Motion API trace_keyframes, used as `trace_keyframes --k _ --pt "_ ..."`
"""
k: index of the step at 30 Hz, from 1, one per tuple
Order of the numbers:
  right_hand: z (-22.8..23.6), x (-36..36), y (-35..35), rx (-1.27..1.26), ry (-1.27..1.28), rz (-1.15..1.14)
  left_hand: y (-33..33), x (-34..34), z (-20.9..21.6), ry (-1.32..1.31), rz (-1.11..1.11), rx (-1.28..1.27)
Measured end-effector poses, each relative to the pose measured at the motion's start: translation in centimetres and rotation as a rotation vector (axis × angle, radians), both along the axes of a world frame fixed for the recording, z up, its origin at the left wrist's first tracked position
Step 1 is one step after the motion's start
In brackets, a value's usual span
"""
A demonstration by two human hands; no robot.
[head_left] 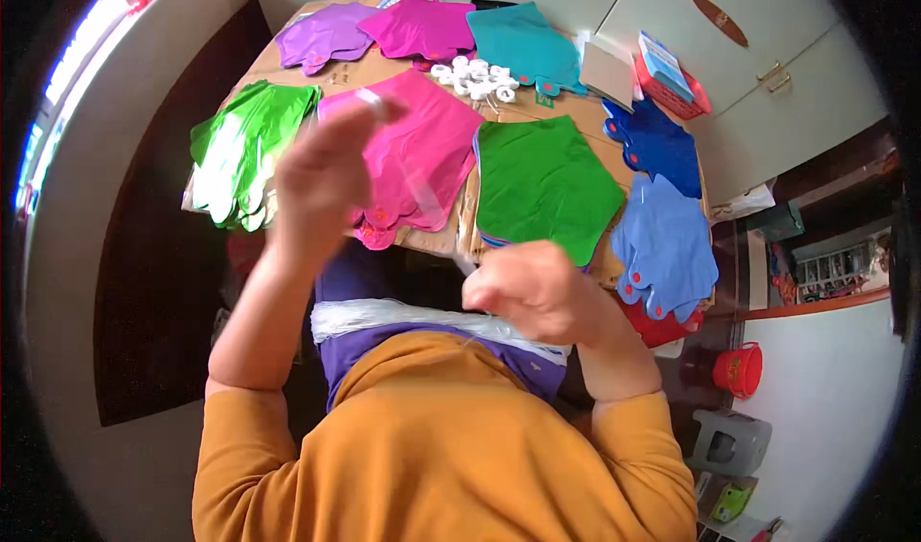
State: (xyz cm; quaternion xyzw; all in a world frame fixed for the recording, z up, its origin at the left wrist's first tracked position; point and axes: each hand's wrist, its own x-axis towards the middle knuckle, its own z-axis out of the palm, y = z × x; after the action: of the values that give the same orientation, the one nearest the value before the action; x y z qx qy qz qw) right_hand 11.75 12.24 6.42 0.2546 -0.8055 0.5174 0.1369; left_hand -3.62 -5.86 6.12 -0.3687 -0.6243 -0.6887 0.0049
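Observation:
My left hand (pixel 321 177) is raised over the pink sheets, closed and blurred by motion. A thin white ribbon (pixel 370 99) shows at its fingertips. Lower down, in front of my body, my right hand (pixel 528 288) is closed, and a pale ribbon end sticks out from its fingers. A faint, see-through streak of ribbon runs between the two hands. Across my lap lies a bundle of long white strands (pixel 384 318). Beyond the hands, a pink stack of flat scalloped sheets (pixel 422 144) and a green stack (pixel 547 182) rest on the table.
More stacks lie around the cardboard-covered table (pixel 336 80): bright green (pixel 254 139), purple (pixel 326 35), magenta (pixel 419 26), teal (pixel 528 43), dark blue (pixel 657 149) and light blue (pixel 667 245). White rolls (pixel 475 79) sit mid-table. A red basket (pixel 676 96) is at the back right; a red bucket (pixel 739 369) stands below.

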Motion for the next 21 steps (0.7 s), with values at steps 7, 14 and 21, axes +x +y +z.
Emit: trace_keyframes --k 7,14,21 --pt "-0.1 -1.6 2.7 -0.013 -0.124 -0.324 -2.7 3.2 2.7 -0.413 -1.001 0.239" --pt "2.3 -1.5 0.8 -0.12 0.054 -0.284 -0.3 4.1 -0.6 0.138 -0.68 -0.423" --pt "0.5 -1.2 -0.6 0.007 -0.013 -0.063 0.1 4.0 -0.7 -0.016 -0.239 -0.191"
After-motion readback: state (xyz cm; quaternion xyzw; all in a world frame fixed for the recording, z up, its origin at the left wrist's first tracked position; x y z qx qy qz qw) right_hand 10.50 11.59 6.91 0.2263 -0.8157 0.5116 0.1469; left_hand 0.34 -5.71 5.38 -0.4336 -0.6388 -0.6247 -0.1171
